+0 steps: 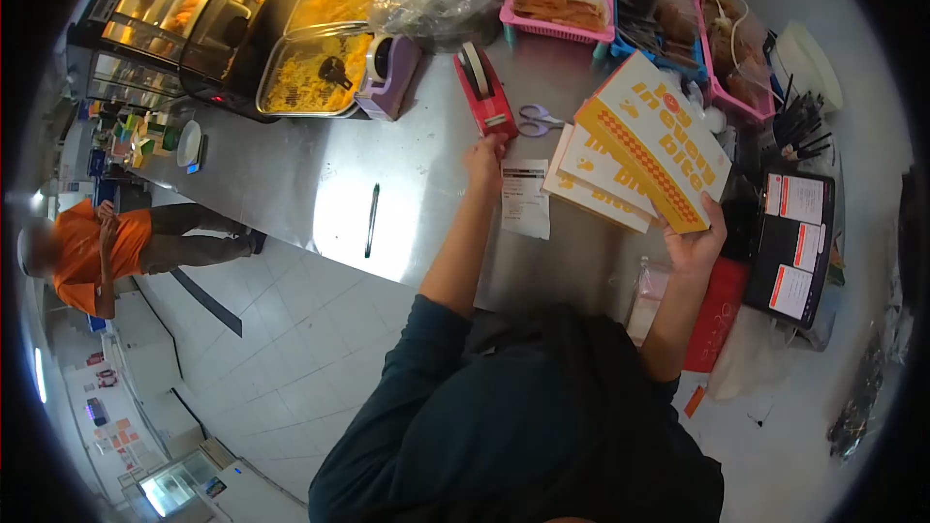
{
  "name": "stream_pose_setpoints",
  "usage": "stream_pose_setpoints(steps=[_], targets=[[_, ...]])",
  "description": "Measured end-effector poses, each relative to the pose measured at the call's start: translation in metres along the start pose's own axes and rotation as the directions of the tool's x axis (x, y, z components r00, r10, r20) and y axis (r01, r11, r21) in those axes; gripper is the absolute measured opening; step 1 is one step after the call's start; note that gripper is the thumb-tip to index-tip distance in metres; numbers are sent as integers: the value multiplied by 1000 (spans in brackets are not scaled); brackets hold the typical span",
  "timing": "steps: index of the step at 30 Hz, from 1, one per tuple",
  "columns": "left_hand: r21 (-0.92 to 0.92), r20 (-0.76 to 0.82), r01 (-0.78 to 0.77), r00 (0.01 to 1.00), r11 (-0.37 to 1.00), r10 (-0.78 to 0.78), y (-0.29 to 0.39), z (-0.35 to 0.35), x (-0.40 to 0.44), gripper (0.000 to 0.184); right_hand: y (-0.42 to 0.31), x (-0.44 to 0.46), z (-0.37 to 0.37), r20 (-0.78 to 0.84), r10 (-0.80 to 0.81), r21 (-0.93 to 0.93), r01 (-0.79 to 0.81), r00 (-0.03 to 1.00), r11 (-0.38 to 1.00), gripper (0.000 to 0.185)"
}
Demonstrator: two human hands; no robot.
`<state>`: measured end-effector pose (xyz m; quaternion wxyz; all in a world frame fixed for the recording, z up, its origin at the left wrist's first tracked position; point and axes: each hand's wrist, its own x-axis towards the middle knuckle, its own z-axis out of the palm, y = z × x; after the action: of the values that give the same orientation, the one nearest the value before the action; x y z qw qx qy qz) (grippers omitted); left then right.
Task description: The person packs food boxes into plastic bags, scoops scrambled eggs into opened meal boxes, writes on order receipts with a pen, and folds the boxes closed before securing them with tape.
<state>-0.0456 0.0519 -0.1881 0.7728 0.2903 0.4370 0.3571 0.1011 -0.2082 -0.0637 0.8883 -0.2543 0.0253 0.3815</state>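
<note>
My left hand (pixel 484 163) reaches to the cutter end of a red tape dispenser (pixel 481 92), its fingers pinched together on the tape there. The strip itself is too small to make out. My right hand (pixel 696 237) grips the near lower edge of a yellow and white printed carton (pixel 668 131), which is tilted. More white and yellow cartons (pixel 605 171) lie under it, partly hidden. Purple-handled scissors (pixel 536 120) rest between the dispenser and the cartons. Below them a printed receipt (pixel 525 201) lies flat beside my left wrist.
A black pen (pixel 372 221) lies on the steel counter (pixel 276 174). Behind stand a purple tape dispenser (pixel 389 77), food trays (pixel 315 76), a lit warmer (pixel 184 0) and a pink basket (pixel 557 29). A tablet (pixel 792 244) stands right. A person in orange (pixel 107 252) stands left.
</note>
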Motion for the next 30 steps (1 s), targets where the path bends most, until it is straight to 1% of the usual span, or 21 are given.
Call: stream_pose_setpoints(steps=[1, 2, 3, 4, 5, 7, 8, 10, 11, 12, 14, 15, 16, 17, 18, 19, 20, 22, 25, 28, 30], targets=[[35, -23, -8, 1000, 999, 9, 3, 4, -6, 10, 2, 1, 0, -17, -2, -5, 2, 1000, 1000, 46], [-50, -30, 18, 999, 999, -20, 2, 2, -5, 9, 3, 1, 1, -34, -10, -10, 9, 999, 1000, 46], [-138, 2, 37, 999, 990, -37, 0, 0, -6, 9, 3, 0, 4, -48, -19, -14, 19, 999, 1000, 46], [-224, 38, 58, 998, 973, -51, 1, -2, -10, 9, 3, -2, 11, -11, 0, -25, 0, 1000, 1000, 41], [-307, 78, 80, 995, 948, -59, 3, -3, -13, 10, 1, -4, 13, -11, -3, -24, 2, 1000, 1000, 41], [-365, 82, 91, 994, 926, -66, 4, -7, -24, 12, 2, -7, 14, -18, 4, -27, -5, 1000, 1000, 42], [-394, 81, 98, 994, 914, -72, 5, -10, -29, 13, 0, -5, 9, 19, 23, -23, -23, 1000, 999, 42], [-313, 159, 120, 985, 942, -73, 6, -17, -39, 16, -3, -7, 5, 48, 32, -24, -31, 998, 999, 42], [-276, 194, 223, 966, 935, -173, 11, -14, -53, 18, -4, -8, 6, 63, 37, -28, -35, 997, 999, 42], [-235, 225, 322, 936, 917, -271, 15, -12, -68, 19, -4, -10, 9, 26, 3, -40, -2, 1000, 999, 43], [106, 206, 469, 852, 877, -480, 28, -33, -82, 21, -8, -10, 7, 35, 7, -38, -6, 999, 999, 44], [276, 164, 523, 801, 806, -576, 39, -43, -82, 23, -9, -10, 6, 37, 6, -34, -5, 999, 999, 44], [320, 104, 359, 906, 877, -409, 43, -54, -73, 23, -9, -12, 9, -6, -15, -30, 15, 1000, 999, 44], [373, 53, 189, 973, 908, -224, 44, -66, -60, 25, -9, -14, 12, 6, -15, -25, 15, 1000, 1000, 44], [433, 13, 18, 1000, 901, -27, 41, -75, -48, 26, -10, -15, 13, 16, -16, -21, 16, 1000, 1000, 44], [543, 0, -101, 993, 833, 121, 53, -62, -38, 30, -10, -15, 15, 23, -15, -18, 16, 1000, 1000, 43], [593, 18, -240, 958, 769, 285, 56, -41, -28, 31, -10, -14, 15, 17, -15, -9, 15, 1000, 1000, 43], [583, 149, -216, 976, 784, 158, 75, 1, -24, 30, -8, -11, 12, 4, -10, 9, 10, 1000, 1000, 43], [734, 228, -98, 968, 672, -108, 84, 17, -1, 31, -7, -9, 5, 13, 2, 17, -2, 1000, 1000, 46], [519, 309, -9, 934, 854, -178, 82, 4, -4, 28, -6, -11, 3, -1, 9, 36, -9, 1000, 999, 46], [491, 316, -246, 944, 836, 92, 50, -16, -4, 25, -6, -10, 6, 12, -10, -15, 10, 1000, 1000, 46]])
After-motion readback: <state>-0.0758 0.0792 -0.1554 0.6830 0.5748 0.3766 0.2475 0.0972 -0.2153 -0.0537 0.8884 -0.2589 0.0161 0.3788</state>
